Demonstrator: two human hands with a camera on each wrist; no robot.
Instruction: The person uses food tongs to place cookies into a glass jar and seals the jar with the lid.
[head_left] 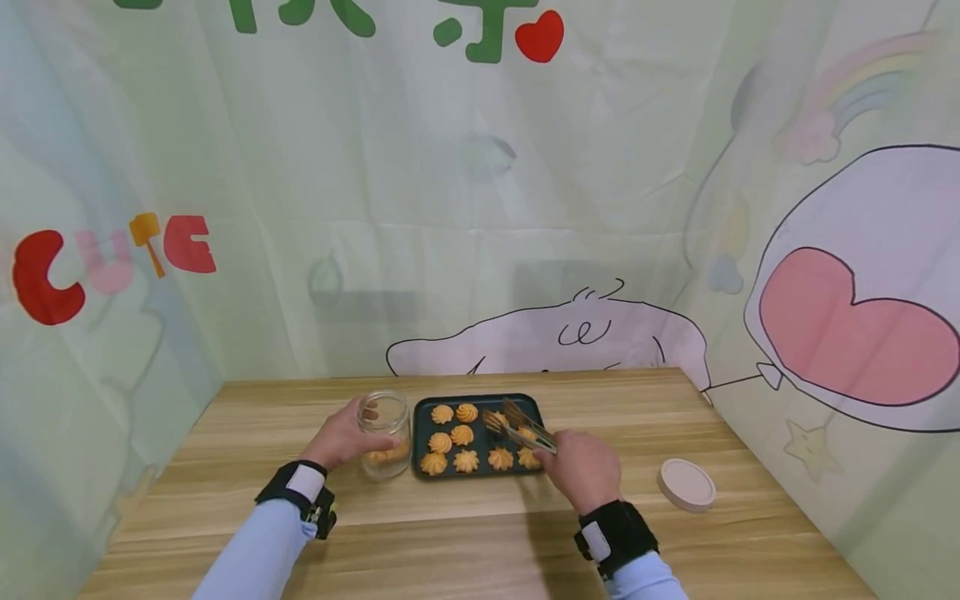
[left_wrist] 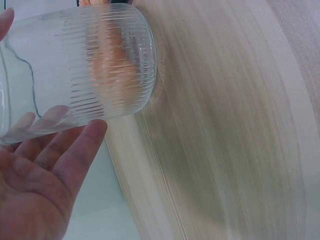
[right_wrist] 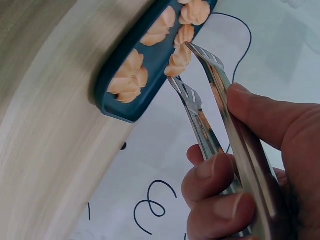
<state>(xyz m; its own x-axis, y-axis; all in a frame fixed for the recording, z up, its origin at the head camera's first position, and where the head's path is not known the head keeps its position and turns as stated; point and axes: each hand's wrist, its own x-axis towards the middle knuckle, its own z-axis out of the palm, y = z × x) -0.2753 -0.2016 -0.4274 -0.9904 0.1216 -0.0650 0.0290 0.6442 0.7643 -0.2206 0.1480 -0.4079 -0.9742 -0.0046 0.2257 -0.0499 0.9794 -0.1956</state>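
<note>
My left hand [head_left: 347,435] holds a clear glass jar [head_left: 399,429] upright at the tray's left side, thumb and fingers round its sides. Ribs run round the jar's lower part, and a few golden cookies [left_wrist: 117,72] lie in its bottom. In my right hand [head_left: 587,468] is a pair of metal tongs [head_left: 528,432], gripped between thumb and curled fingers. The slotted tips stand apart over the right half of the dark baking tray [head_left: 483,467], right at a swirled cookie [right_wrist: 178,61]. Rows of piped cookies [head_left: 440,442] lie on the tray; the tongs partly hide some.
A round whitish lid [head_left: 687,485] lies on the wooden table [head_left: 450,542], to the right of my right hand. Behind the table's far edge hangs a pale printed curtain [head_left: 450,208] with cartoon drawings; it also runs along the left and right sides.
</note>
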